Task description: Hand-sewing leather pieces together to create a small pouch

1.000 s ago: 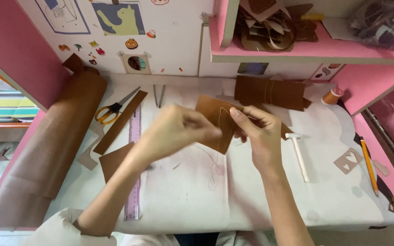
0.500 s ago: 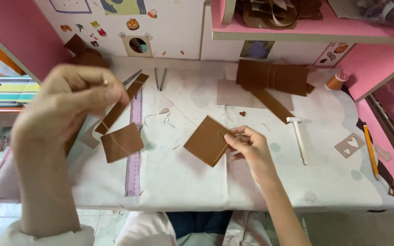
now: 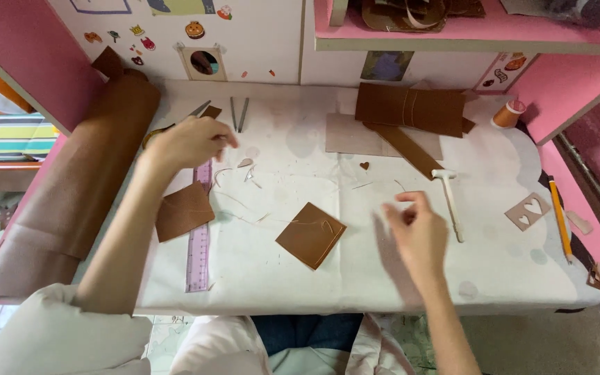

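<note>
The left hand (image 3: 187, 142) hovers at ten o'clock on the white table (image 3: 383, 278), fingertips pinched on a thin pale thread (image 3: 258, 219) trailing to the square brown leather piece (image 3: 311, 235) lying flat at the centre. The right hand (image 3: 418, 232), at three o'clock of that square, hangs loosely curled, thumb and forefinger nearly pinched; whether it holds anything I cannot tell.

Leather roll (image 3: 78, 180), thread spool (image 3: 507, 114) (orange), pencil (image 3: 560, 217)
</note>
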